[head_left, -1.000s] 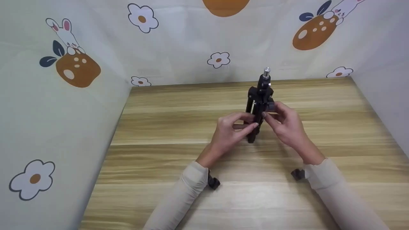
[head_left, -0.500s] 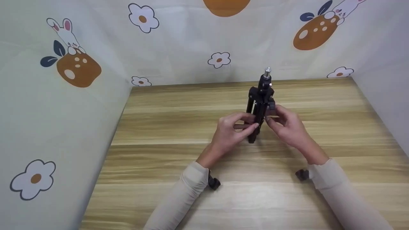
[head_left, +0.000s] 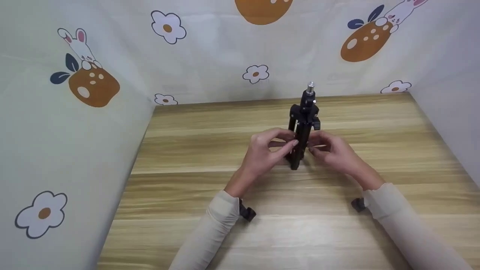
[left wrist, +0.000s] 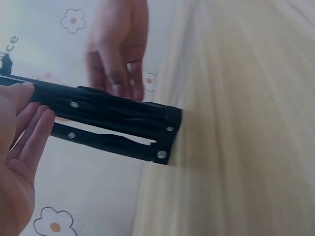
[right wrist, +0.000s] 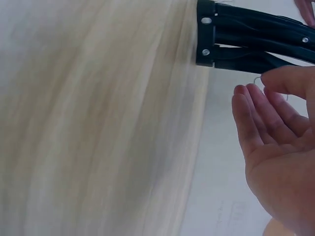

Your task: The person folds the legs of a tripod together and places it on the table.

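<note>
A folded black tripod stand (head_left: 302, 137) with a silver stud on top stands nearly upright, its foot end right at the wooden table. My left hand (head_left: 264, 152) pinches the middle of its legs between thumb and fingers; the left wrist view shows the same grip from the side. On the other side, my right hand (head_left: 335, 152) is low by the legs, fingers loosely bent. In the right wrist view its thumb (right wrist: 285, 81) comes right up to the lower leg, and the fingers lie apart with nothing between them. A dark knob (head_left: 316, 123) sticks out above the right hand.
The wood-grain table (head_left: 187, 195) spreads around the stand. Behind it and to the sides hang pale cloth walls (head_left: 210, 52) printed with flowers, rabbits and oranges. Black wrist mounts (head_left: 247, 213) show at both beige cuffs.
My right hand has slid down from beside the knob to the lower legs, leaving the knob uncovered. The left hand keeps its hold on the stand. The head view has tilted slightly.
</note>
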The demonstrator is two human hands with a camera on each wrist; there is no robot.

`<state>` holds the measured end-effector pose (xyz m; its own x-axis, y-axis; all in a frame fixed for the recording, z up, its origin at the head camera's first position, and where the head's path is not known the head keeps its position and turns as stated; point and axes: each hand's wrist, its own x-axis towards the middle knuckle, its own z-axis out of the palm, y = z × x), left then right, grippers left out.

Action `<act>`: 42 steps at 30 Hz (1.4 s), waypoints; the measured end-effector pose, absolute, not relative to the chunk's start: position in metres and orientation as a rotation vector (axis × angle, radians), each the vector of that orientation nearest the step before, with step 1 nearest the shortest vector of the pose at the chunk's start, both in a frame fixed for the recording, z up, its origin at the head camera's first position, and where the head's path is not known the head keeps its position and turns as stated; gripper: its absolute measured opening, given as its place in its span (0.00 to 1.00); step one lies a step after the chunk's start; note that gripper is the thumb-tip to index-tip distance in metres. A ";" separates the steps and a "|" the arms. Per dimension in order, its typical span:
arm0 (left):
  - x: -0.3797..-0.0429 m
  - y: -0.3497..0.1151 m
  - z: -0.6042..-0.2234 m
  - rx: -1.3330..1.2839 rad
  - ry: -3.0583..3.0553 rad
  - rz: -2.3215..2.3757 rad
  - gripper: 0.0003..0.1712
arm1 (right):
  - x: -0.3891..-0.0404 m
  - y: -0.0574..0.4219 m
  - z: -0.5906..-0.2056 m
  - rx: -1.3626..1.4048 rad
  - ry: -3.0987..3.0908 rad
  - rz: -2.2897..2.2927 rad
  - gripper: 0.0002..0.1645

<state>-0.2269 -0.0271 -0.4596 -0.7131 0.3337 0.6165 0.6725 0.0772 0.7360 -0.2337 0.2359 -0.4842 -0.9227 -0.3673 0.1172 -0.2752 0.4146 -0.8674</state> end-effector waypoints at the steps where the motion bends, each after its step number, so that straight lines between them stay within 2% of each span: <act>1: -0.228 -0.029 -0.457 -0.990 -2.058 -1.670 0.10 | -0.234 0.236 -0.485 -0.594 2.561 -1.527 0.23; 8: -0.238 -0.036 -0.432 -0.860 -1.965 -1.574 0.07 | -0.239 0.232 -0.492 -0.625 2.529 -1.433 0.21; 13: -0.243 -0.028 -0.405 -0.893 -1.881 -1.601 0.08 | -0.241 0.230 -0.499 -0.666 2.551 -1.393 0.20; 21: -0.240 -0.009 -0.373 -0.970 -1.936 -1.603 0.21 | -0.239 0.222 -0.498 -0.647 2.589 -1.308 0.16; 28: -0.241 -0.002 -0.369 -0.968 -1.934 -1.654 0.24 | -0.240 0.221 -0.498 -0.617 2.590 -1.278 0.12; 42: -0.237 -0.021 -0.377 -1.023 -1.775 -1.615 0.22 | -0.239 0.228 -0.493 -0.653 2.589 -1.304 0.20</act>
